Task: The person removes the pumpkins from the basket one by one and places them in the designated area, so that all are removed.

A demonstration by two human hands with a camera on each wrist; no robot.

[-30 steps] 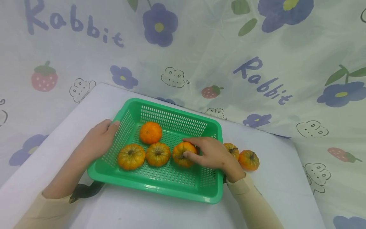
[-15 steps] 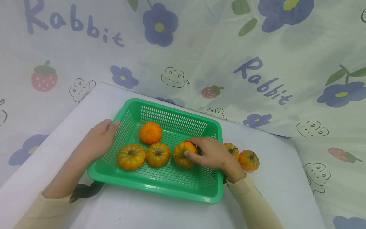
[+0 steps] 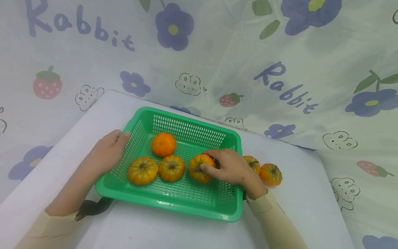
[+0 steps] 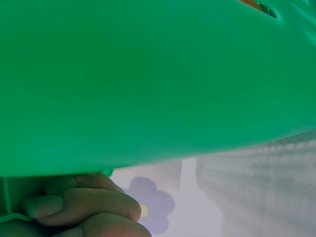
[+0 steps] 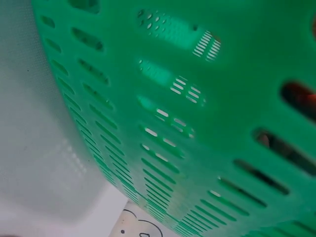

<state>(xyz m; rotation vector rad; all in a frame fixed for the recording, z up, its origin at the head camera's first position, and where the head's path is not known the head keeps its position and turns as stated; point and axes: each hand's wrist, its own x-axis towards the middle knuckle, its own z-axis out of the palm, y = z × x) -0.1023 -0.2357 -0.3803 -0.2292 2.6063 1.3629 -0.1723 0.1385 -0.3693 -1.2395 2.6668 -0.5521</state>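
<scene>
A green plastic basket (image 3: 174, 207) with slotted walls sits at mid-table in the head view. My left hand (image 3: 107, 152) grips its left rim, thumb on top; the left wrist view shows curled fingers (image 4: 94, 205) beneath the rim. Inside the basket at the right, my right hand (image 3: 228, 165) holds a small orange pumpkin (image 3: 200, 169) between thumb and fingers. To its left lie two yellow-green mottled pumpkins (image 3: 172, 168), side by side, and a brighter orange pumpkin (image 3: 163, 144) behind them. Only the basket's slotted wall (image 5: 163, 173) fills the right wrist view, hiding the right hand.
Just outside the basket's right wall, two more pumpkins stand on the white table: an orange one (image 3: 271, 174) and a greenish one (image 3: 251, 164) partly hidden by the right hand and the basket. A printed curtain (image 3: 199, 52) hangs behind the table's back edge.
The pumpkin under my right hand has shifted very slightly to the right since a second ago. My left hand and the basket stay where they were.
</scene>
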